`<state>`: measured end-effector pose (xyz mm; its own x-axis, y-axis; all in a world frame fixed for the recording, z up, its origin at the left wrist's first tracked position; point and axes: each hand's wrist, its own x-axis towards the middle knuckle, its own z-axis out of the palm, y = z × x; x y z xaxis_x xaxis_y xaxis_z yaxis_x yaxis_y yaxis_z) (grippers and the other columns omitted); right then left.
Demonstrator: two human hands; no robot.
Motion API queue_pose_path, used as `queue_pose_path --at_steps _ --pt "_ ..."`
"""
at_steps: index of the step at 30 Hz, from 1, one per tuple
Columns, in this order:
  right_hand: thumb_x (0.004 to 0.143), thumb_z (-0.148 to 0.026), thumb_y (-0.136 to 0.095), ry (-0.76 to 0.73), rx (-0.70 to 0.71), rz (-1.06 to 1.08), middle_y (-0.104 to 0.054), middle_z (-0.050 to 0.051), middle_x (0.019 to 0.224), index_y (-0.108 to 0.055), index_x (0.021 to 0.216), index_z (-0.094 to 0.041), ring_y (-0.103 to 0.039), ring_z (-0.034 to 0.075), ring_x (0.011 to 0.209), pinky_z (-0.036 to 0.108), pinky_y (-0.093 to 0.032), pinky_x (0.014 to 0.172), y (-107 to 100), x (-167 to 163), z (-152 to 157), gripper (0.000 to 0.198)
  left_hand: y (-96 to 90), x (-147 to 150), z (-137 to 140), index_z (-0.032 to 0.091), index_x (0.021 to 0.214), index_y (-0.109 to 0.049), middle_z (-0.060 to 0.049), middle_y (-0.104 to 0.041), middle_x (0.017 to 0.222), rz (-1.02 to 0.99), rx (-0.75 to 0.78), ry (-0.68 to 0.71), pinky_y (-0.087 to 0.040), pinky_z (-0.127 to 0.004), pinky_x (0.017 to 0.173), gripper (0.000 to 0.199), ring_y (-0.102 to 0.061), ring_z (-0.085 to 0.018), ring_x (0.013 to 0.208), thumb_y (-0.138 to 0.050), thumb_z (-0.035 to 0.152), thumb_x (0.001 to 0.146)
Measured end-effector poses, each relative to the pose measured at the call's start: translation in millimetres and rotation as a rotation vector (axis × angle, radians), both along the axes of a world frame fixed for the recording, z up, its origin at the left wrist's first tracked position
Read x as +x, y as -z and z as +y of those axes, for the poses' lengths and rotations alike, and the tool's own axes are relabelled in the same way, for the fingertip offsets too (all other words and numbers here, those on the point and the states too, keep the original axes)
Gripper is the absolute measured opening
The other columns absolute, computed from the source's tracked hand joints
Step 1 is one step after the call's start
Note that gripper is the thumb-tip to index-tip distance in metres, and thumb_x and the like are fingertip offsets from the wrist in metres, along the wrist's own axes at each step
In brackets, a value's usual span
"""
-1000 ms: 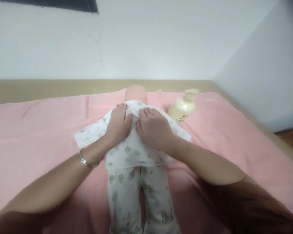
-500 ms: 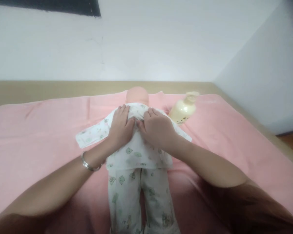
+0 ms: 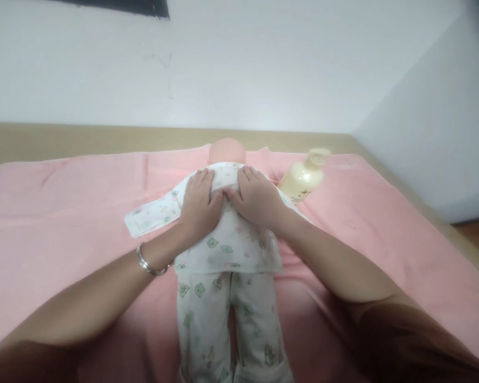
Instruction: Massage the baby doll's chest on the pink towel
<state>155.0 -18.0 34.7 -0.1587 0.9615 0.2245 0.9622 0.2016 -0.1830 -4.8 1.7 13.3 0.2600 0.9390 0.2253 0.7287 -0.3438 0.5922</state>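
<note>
A baby doll (image 3: 228,150) lies lengthwise in front of me, its bald head at the far end and its face not in view. It wears a white printed top (image 3: 223,254) and matching trousers (image 3: 207,319). My left hand (image 3: 202,205) rests flat on the upper left of the top, fingers pointing toward the head. On the upper right lies my right hand (image 3: 259,198), likewise flat with its fingers stretched out. The two thumbs nearly meet over the middle of the doll's torso. A silver bangle (image 3: 147,260) circles my left wrist.
A pale yellow pump bottle (image 3: 303,178) leans or lies just right of the doll's shoulder. Beneath everything spreads a pink cloth (image 3: 72,213) on a tan surface (image 3: 104,139). White walls (image 3: 263,64) rise behind and at the right.
My right hand's fingers have straightened and slid a little toward the doll's head. The left hand stays nearly in place. The view has shifted slightly.
</note>
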Motion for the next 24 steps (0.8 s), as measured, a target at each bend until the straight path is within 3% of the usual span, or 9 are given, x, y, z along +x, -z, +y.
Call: queue_pose_path --at_steps 11,19,24 --pt "0.1 -0.04 -0.041 -0.046 0.04 0.098 -0.044 0.027 0.154 -0.042 0.146 0.006 -0.038 0.038 0.147 0.051 -0.031 0.122 13.6 3.1 10.0 0.065 -2.5 5.1 -15.3 0.004 0.148 -0.043 -0.021 -0.039 0.16 0.038 0.096 0.048 -0.026 -0.059 0.127 0.058 -0.029 -0.034 0.153 -0.03 0.031 0.098" --pt "0.1 -0.041 -0.042 -0.114 -0.009 0.034 -0.044 0.028 0.153 -0.043 0.145 0.006 -0.039 0.039 0.145 0.052 -0.033 0.12 5.3 6.1 19.6 0.065 -2.4 7.1 -22.9 0.003 0.151 -0.04 -0.018 -0.033 0.163 -0.019 0.047 0.027 -0.023 -0.058 0.129 0.061 -0.024 -0.033 0.156 -0.031 0.03 0.097" --pt "0.103 -0.03 -0.034 -0.085 -0.004 -0.068 -0.044 0.028 0.153 -0.039 0.149 0.003 -0.041 0.039 0.144 0.057 -0.031 0.121 -8.3 -13.2 -6.6 0.058 -0.2 2.8 -7.3 0.002 0.15 -0.04 -0.018 -0.037 0.162 -0.041 0.016 0.007 -0.022 -0.053 0.13 0.063 -0.027 -0.031 0.154 -0.028 0.029 0.094"
